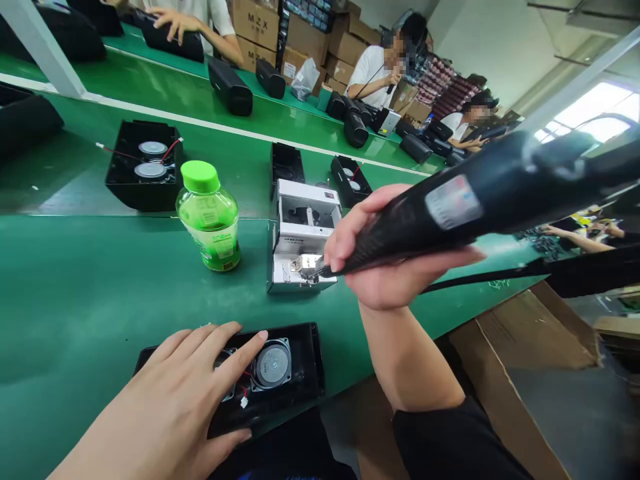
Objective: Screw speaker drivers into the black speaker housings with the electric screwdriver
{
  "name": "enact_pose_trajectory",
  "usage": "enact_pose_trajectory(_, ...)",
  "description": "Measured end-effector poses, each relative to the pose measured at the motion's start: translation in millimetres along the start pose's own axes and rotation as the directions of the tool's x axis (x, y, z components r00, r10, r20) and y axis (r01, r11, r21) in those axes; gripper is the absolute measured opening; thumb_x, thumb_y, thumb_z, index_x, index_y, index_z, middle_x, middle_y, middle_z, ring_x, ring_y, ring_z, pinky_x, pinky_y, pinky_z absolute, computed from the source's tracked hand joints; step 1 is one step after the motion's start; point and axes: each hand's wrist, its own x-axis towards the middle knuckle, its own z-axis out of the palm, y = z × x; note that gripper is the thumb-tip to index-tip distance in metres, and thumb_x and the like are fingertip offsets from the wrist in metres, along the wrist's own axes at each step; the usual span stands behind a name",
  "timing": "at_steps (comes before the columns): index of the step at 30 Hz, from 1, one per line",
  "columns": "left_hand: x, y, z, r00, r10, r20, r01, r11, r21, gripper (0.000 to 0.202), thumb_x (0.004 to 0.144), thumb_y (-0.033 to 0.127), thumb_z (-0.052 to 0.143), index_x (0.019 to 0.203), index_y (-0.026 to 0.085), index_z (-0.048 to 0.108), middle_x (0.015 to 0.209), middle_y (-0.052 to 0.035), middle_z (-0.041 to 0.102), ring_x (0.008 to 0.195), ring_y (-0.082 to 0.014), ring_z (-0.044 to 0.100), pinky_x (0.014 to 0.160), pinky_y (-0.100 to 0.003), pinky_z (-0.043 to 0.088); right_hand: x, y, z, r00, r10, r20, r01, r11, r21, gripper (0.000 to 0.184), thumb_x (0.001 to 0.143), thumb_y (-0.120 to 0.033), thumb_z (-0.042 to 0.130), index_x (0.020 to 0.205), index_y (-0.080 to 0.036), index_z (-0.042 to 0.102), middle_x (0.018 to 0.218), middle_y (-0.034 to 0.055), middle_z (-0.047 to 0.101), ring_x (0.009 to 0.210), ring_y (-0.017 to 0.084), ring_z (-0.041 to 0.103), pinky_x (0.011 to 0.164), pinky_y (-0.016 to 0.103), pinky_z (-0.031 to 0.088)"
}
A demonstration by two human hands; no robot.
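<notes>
Upper left: one black casing (167, 175) lay with two speakers showing. Lower left: left hand (175, 383), thumb spread from fingers. Left of centre: green-capped bottle (210, 223) stood upright. Lower centre: black speaker housing (270, 400) lay under that hand's fingers. Centre: silver machine (305, 244). Right of centre: right hand (387, 277) was wrapped around a black handheld tool (410, 217).

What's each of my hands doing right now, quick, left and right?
Left hand: open, spread over the black speaker casing.
Right hand: closed, holding the black electric screwdriver, tip near the silver screw feeder.
</notes>
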Motion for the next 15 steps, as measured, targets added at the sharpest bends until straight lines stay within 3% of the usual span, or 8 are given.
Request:
enact_pose_trajectory(3,6,3,-4.1,0.999,-0.024,-0.047,0.021,0.998,-0.062,0.138,0.068,0.065,0.121,0.189,0.042,0.059,0.171,-0.0100,0.084,0.142,-0.0464,0.080,0.119,-0.061,0.060,-6,7,1,0.998,0.015,0.055,-0.014,1.000,-0.018,0.084,0.084,-0.114,0.089,0.103,-0.033,0.091,0.062,-0.0060,0.075,0.041,0.019,0.060,0.040,0.034,0.050)
enact_pose_trajectory(5,11,2,-9.0,0.997,-0.025,-0.080,0.018,0.996,-0.089,0.122,0.076,0.070,0.119,0.182,0.040,0.066,0.170,-0.0102,0.085,0.141,-0.0448,0.082,0.116,-0.060,0.063,-8,9,2,0.999,0.039,0.029,-0.038,0.998,-0.043,0.085,0.081,-0.114,0.093,0.106,-0.032,0.092,0.063,-0.0060,0.077,0.042,0.019,0.060,0.041,0.033,0.051)
enact_pose_trajectory(8,18,0,-17.3,0.996,0.002,-0.084,-0.011,0.994,-0.105,0.081,0.093,0.050,0.110,0.166,0.038,0.078,0.163,-0.0092,0.088,0.134,-0.0406,0.086,0.112,-0.058,0.066,-7,15,5,0.998,0.016,-0.060,-0.020,0.998,-0.064,0.088,0.083,-0.115,0.090,0.113,-0.032,0.091,0.064,-0.0066,0.075,0.042,0.018,0.058,0.041,0.032,0.051)
enact_pose_trajectory(12,24,0,-21.9,0.998,0.029,-0.061,-0.035,0.995,-0.095,0.052,0.100,0.036,0.096,0.151,0.035,0.086,0.161,-0.0118,0.089,0.132,-0.0405,0.087,0.108,-0.060,0.072,-10,21,4,0.992,-0.082,-0.099,0.078,0.996,-0.037,0.093,0.105,-0.118,0.060,0.122,-0.031,0.088,0.063,-0.0073,0.063,0.038,0.014,0.048,0.035,0.027,0.038)
enact_pose_trajectory(15,30,7,-19.1,0.998,0.040,-0.039,-0.042,0.997,-0.061,0.051,0.097,0.033,0.096,0.147,0.032,0.089,0.160,-0.0156,0.088,0.133,-0.0430,0.087,0.108,-0.065,0.074,-17,-1,-1,0.992,0.089,-0.089,-0.089,0.996,-0.004,0.080,0.103,-0.108,0.081,0.120,-0.031,0.092,0.064,-0.0062,0.070,0.042,0.016,0.057,0.039,0.029,0.049)
